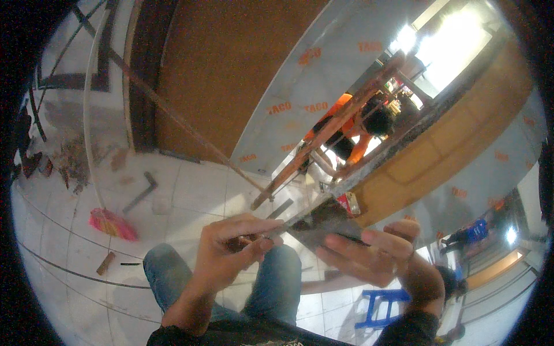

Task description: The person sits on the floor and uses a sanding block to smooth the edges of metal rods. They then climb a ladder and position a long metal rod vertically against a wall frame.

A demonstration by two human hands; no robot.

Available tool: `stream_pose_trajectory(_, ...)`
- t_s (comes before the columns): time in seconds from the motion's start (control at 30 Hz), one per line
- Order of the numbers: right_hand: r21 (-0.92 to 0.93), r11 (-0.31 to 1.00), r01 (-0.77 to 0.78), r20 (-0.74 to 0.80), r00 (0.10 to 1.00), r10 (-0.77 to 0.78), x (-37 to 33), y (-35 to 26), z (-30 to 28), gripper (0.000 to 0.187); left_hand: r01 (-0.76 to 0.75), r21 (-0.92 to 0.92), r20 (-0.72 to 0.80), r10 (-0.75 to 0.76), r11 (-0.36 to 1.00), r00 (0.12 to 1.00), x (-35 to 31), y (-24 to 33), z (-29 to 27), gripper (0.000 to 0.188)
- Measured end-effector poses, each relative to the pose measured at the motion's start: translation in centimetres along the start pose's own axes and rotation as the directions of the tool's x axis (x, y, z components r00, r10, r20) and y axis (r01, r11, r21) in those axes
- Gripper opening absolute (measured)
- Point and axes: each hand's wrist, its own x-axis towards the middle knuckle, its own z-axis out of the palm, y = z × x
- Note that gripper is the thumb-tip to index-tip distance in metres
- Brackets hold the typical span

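In front of my knees, my right hand (369, 251) grips a dark, flat plate (323, 224) by its lower and right edges, fingers on its face. The plate is tilted and its exact kind does not show. My left hand (234, 245) is closed in a pinch near the plate's left corner. Something small and dark shows between its thumb and fingers, too hidden to name. Just beyond the left fingertips, a narrow grey strip (281, 209) lies on the floor.
A wooden frame leg (346, 124) slants beyond my hands, beside large panels in printed film (288, 109). Behind it, a person in orange and black (352, 144) bends down. A pink broom (112, 224), an angled square (141, 193) and a blue stool (384, 305) are on the tiles.
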Motion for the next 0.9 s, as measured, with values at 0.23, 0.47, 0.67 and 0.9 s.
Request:
stream_pose_trajectory(0.23, -0.108, 0.991, 0.074, 0.124, 0.990, -0.061, -1.4, 0.5, -0.4, 0.047, -0.046, -0.002, -0.044, 0.046, 0.999, 0.998, 0.2, -0.1, 0.1, 0.029)
stream_pose_trajectory(0.47, -0.065, 0.996, 0.061, -0.006, 0.998, -0.062, -0.8, -0.3, 0.4, 0.037, -0.049, 0.125, -0.046, 0.055, 0.991, 0.997, 0.5, -0.7, 0.6, 0.028)
stream_pose_trajectory(0.67, -0.036, 0.998, -0.050, -0.022, 0.999, 0.049, -0.4, 1.2, 0.5, 0.031, -0.070, 0.098, -0.033, 0.074, 0.993, 0.997, 0.7, -1.0, 0.5, 0.028)
stream_pose_trajectory(0.9, -0.163, 0.969, -0.187, 0.123, 0.970, 0.208, -0.3, 2.9, -3.2, 0.032, -0.077, 0.088, -0.063, 0.082, 0.993, 0.995, 0.7, -1.4, 0.5, 0.027)
